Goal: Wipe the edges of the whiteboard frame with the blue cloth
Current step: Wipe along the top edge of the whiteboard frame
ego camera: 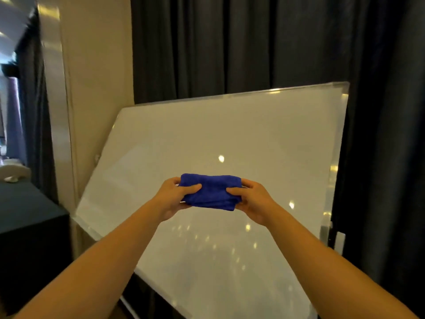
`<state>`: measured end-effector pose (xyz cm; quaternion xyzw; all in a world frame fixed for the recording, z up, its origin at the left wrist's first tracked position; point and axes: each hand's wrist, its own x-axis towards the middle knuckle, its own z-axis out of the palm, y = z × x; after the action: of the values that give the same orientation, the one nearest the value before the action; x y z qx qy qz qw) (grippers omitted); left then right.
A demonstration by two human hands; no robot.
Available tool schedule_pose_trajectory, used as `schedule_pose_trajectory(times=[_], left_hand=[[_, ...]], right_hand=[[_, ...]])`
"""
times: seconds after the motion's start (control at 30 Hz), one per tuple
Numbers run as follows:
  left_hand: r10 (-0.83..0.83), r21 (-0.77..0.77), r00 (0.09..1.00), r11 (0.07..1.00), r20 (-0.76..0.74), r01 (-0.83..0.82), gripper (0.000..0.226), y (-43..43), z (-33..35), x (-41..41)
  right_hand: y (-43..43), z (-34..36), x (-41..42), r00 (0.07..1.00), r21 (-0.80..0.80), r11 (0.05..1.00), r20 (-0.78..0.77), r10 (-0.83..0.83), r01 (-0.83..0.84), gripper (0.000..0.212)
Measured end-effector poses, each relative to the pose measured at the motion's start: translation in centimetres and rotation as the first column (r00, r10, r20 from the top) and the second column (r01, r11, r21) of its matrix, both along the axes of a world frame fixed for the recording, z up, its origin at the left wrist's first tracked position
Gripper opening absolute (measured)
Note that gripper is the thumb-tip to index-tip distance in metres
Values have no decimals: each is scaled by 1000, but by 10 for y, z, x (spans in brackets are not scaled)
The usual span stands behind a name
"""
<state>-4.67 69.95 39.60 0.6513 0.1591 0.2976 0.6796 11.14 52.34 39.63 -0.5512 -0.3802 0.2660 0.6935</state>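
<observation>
A folded blue cloth point(210, 191) is held in front of me at mid-frame, in the air before the whiteboard's white face. My left hand point(176, 196) grips its left end and my right hand point(250, 200) grips its right end, thumbs on top. The whiteboard point(230, 139) fills the centre, seen tilted, with a thin silvery frame point(230, 95) along its top edge and another strip down its right side point(334, 171). The cloth is apart from every frame edge. The board's lower right part runs out of view.
Dark grey curtains point(230, 42) hang behind the board and at the right. A cream wall with a shiny metal strip point(57, 111) stands at the left. A dark cabinet point(27, 226) sits at lower left, close to the board's left corner.
</observation>
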Motion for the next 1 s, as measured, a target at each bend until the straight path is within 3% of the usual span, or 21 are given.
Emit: schedule_pose_trajectory(times=[0.13, 0.27, 0.37, 0.63, 0.77, 0.9, 1.0], left_hand=[[-20, 91, 996, 996, 89, 12, 57, 82, 48, 61], [-125, 221, 986, 970, 113, 97, 38, 151, 102, 120], [-121, 288, 981, 955, 148, 74, 29, 202, 143, 165], [-116, 467, 969, 884, 218, 1, 27, 309, 242, 286], [-26, 642, 967, 752, 252, -147, 25, 342, 272, 343], [3, 753, 947, 605, 321, -257, 40, 374, 297, 400], [-44, 820, 935, 496, 352, -285, 38, 392, 312, 433]], right_hand=[[70, 46, 53, 989, 54, 995, 120, -85, 79, 30], [131, 108, 104, 958, 114, 980, 222, -183, 161, 28], [175, 155, 140, 920, 123, 964, 293, -261, 235, 27], [274, 260, 213, 728, 195, 851, 446, -520, 488, 28], [307, 284, 243, 502, 251, 689, 525, -687, 680, 26], [345, 301, 276, 100, 425, 430, 609, -787, 797, 29], [375, 313, 287, -201, 540, 265, 655, -728, 799, 47]])
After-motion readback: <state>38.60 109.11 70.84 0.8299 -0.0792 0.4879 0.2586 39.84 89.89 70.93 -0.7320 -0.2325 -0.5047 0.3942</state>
